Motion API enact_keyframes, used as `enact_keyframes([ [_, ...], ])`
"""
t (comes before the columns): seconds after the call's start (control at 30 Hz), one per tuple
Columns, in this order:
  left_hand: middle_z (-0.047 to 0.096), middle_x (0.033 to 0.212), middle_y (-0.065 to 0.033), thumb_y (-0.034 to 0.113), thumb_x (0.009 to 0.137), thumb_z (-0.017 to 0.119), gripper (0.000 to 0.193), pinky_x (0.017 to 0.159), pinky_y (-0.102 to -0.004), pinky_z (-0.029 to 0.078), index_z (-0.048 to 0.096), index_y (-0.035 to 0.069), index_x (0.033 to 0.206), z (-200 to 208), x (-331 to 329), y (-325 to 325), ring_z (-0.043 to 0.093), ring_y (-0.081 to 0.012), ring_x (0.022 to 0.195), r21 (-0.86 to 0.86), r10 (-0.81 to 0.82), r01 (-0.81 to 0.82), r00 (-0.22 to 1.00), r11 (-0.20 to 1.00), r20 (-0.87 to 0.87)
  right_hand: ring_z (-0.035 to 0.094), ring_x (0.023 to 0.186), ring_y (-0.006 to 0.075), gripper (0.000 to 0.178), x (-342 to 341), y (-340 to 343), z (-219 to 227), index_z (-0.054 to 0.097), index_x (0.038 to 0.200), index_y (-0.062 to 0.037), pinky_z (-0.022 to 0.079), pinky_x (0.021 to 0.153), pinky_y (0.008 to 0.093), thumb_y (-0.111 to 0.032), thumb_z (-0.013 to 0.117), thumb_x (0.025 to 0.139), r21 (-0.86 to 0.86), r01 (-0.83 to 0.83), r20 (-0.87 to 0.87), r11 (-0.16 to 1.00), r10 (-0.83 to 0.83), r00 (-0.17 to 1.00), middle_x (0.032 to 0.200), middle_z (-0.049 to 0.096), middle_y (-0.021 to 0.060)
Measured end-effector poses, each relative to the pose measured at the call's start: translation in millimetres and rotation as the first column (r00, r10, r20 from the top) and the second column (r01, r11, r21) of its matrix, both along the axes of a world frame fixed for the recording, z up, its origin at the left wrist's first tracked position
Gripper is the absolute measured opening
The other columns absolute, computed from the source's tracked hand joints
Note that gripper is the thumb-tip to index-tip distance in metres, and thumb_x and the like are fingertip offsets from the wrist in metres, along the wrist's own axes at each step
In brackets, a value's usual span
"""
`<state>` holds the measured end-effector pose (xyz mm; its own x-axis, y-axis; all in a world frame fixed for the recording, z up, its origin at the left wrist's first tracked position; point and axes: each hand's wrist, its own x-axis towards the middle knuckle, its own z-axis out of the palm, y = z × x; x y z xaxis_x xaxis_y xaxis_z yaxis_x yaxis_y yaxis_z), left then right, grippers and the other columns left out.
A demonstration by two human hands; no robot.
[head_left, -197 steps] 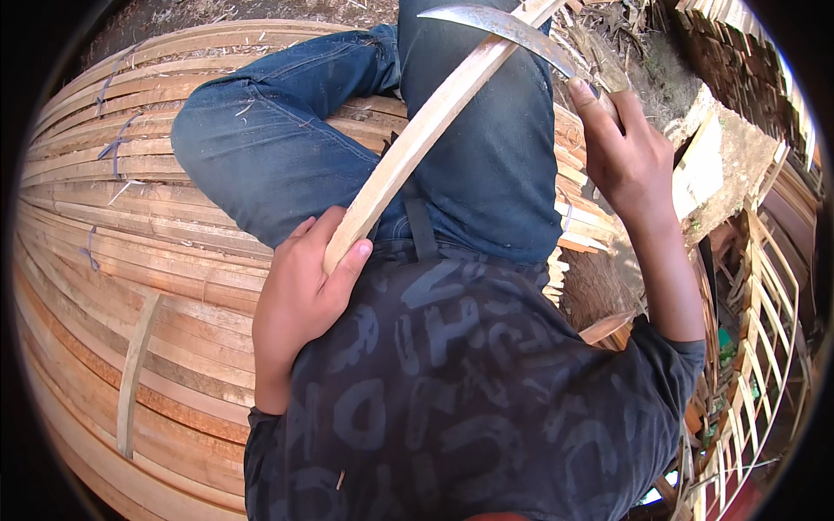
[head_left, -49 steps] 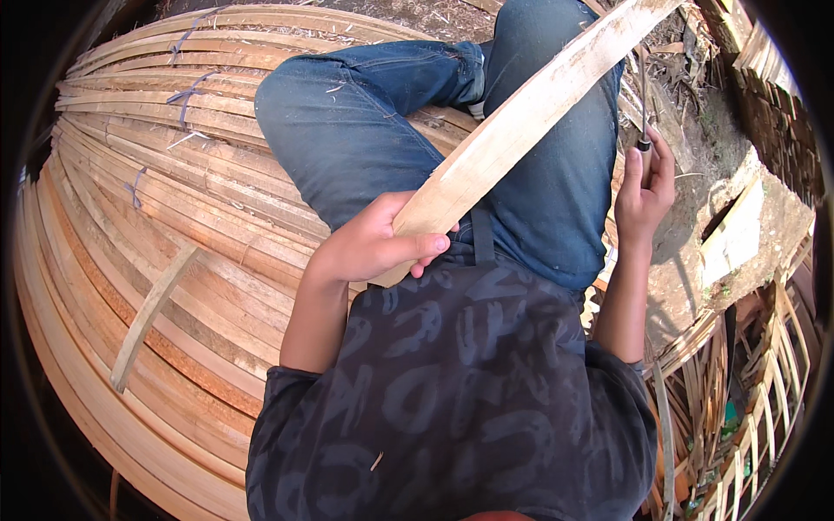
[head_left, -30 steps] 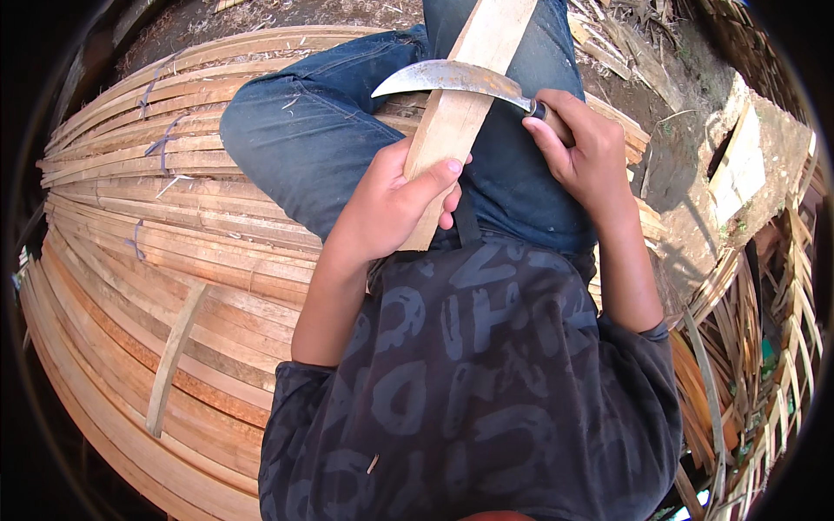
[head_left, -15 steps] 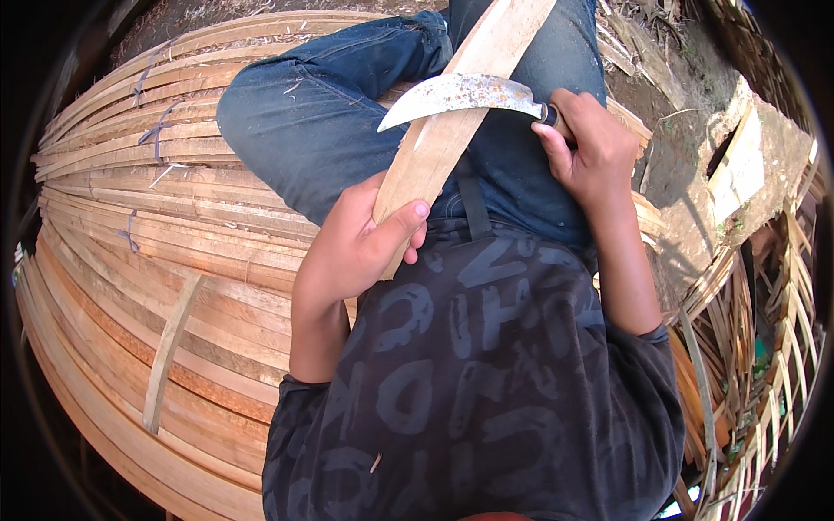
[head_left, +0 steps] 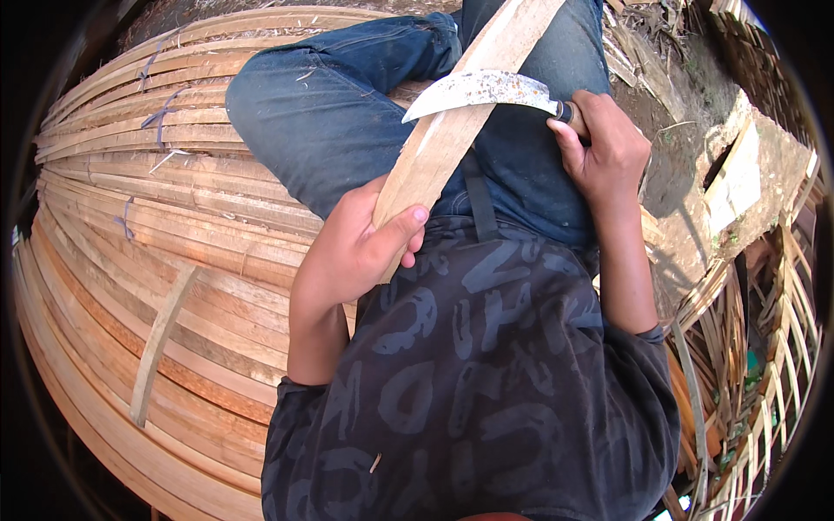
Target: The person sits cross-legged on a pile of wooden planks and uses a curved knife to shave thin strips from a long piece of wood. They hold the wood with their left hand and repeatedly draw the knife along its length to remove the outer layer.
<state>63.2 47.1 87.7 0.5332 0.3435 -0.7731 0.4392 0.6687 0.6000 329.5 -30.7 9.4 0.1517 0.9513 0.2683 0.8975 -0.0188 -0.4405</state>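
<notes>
You have your left hand point(head_left: 354, 252) closed around the near end of a long, pale, flat-faced wooden strip point(head_left: 434, 161), the thumb pressed along its upper face and some fingertips showing past its right edge. The strip slants up and to the right from your lap, across your faded blue denim trousers point(head_left: 326, 122), and runs out of view at the top; its near end lies close to the front of your black shirt with grey lettering point(head_left: 486, 365), though you cannot tell whether the two touch. Your right hand point(head_left: 611, 148) is wrapped around the short brown handle of a curved, rust-flecked steel knife point(head_left: 478, 91), whose blade lies across the strip with its tip reaching beyond the left edge. The step in hand looks like trimming or smoothing the strip, with the blade set at the working spot; whether its edge bites into the wood cannot be made out. The next stroke would call for a firm left grip, a steady blade angle and light, even pressure, since a slip toward you could reach your left thumb or your leg. Left of you, long tan wooden strips point(head_left: 174, 208) lie side by side, some tied with thin purplish cords point(head_left: 162, 113), well apart from the blade.
</notes>
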Motion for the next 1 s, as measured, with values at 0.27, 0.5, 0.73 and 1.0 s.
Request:
enact_keyframes([
  [0.27, 0.057, 0.073, -0.0073, 0.02, 0.096, 0.055, 0.031, 0.056, -0.0259, 0.048, 0.056, -0.007, 0.112, -3.9, 16.7, -6.1, 0.055, -0.0107, 0.063, -0.041, 0.033, -0.03, 0.998, 0.999, 0.056, 0.06, 0.059, 0.0255, 0.026, -20.5, -7.2, 34.5, 0.058, 0.092, -0.0068, 0.046, 0.052, 0.036, -0.026, 0.073, 0.083, -0.186, -0.194, -0.277, 0.963, 0.138, 0.951, 0.068, 0.057, 0.0061],
  [0.5, 0.057, 0.074, -0.0073, 0.019, 0.097, 0.053, 0.031, 0.057, -0.0255, 0.048, 0.055, -0.008, 0.112, -4.0, 8.9, -10.7, 0.055, -0.0106, 0.063, -0.047, 0.038, -0.036, 0.998, 0.998, 0.042, 0.062, 0.066, 0.0362, 0.03, 70.4, 2.7, 0.1, 0.057, 0.093, -0.0057, 0.046, 0.056, 0.0435, -0.036, 0.058, 0.096, -0.291, 0.455, 0.158, 0.841, -0.427, 0.89, 0.07, 0.061, 0.0165],
  [0.73, 0.057, 0.074, -0.0066, 0.019, 0.097, 0.054, 0.03, 0.058, -0.0253, 0.048, 0.055, -0.007, 0.113, -1.0, 24.9, -9.2, 0.055, -0.0098, 0.065, -0.049, 0.051, -0.048, 0.996, 0.998, 0.07, 0.041, 0.048, 0.0152, 0.03, 54.4, -12.3, 23.1, 0.056, 0.086, -0.002, 0.035, 0.049, 0.0306, -0.03, 0.056, 0.099, -0.239, 0.233, -0.269, 0.943, -0.294, 0.917, 0.055, 0.044, 0.0067],
  [1.0, 0.059, 0.071, -0.0174, 0.02, 0.092, 0.058, 0.025, 0.065, -0.0409, 0.047, 0.056, -0.003, 0.103, -9.3, 31.5, -13.4, 0.06, -0.0318, 0.065, 0.372, -0.108, 0.15, 0.985, 0.916, -0.132, 0.058, 0.052, 0.0301, 0.03, 16.1, 1.5, 21.3, 0.053, 0.08, -0.0082, 0.042, 0.047, 0.0385, -0.033, 0.065, 0.091, -0.228, 0.059, -0.098, 0.972, -0.083, 0.992, 0.058, 0.054, 0.0079],
])
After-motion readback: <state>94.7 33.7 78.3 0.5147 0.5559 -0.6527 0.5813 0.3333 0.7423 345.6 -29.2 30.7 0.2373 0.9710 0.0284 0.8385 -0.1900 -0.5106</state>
